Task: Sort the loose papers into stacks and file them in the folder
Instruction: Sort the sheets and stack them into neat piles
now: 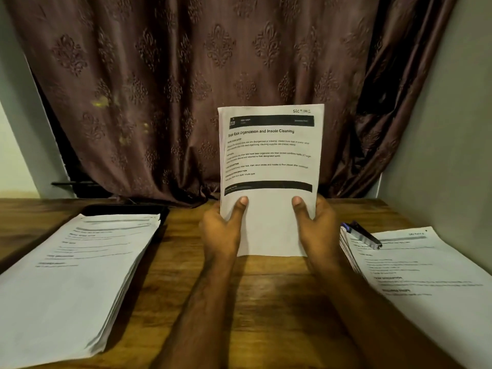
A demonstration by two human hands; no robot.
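A printed sheet or thin bundle of paper (269, 161), headed "Shoe Rack Organization and Insole Cleaning", stands upright above the middle of the wooden table (266, 288). My left hand (222, 230) grips its lower left edge with the thumb on the front. My right hand (316, 227) grips the lower right edge the same way. A thick stack of papers (72, 275) lies on the table at the left. Another stack of papers (426, 283) lies at the right.
A dark pen or clip (364, 235) lies on the far left corner of the right stack. A black flat object, possibly the folder (125, 209), lies behind the left stack. A brown patterned curtain (213, 75) hangs behind the table, and a wall stands on either side.
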